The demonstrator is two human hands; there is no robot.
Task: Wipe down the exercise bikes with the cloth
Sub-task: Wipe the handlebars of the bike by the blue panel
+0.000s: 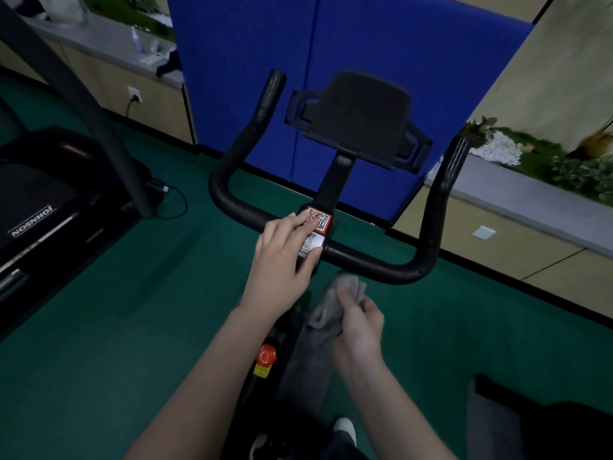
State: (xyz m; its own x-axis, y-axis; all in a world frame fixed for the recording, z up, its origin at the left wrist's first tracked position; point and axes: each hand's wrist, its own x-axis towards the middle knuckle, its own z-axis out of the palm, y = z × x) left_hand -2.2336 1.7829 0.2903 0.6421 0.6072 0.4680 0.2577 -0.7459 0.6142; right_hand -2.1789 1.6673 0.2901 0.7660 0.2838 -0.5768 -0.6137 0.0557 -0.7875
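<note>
– Two hands, doing what?
– The left hand [285, 254] lies with fingers straight on the stickers [316, 229] at the middle of the bike [331, 194] handlebar. The right hand [360, 323] is clenched round the grey cloth [331, 307].
– Where's the cloth?
– Just below the handlebar, against the bike's frame, hanging down from the fist.
– Anything else?
– A red knob [266, 355] on the frame, a treadmill [36, 207] at left, and a blue panel [298, 61] behind.

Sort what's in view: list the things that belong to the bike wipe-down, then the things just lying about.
Belongs to the job: exercise bike handlebar, tablet holder, grey cloth, left hand, right hand.

Just about: treadmill, spray bottle, blue partition, wall socket.
</note>
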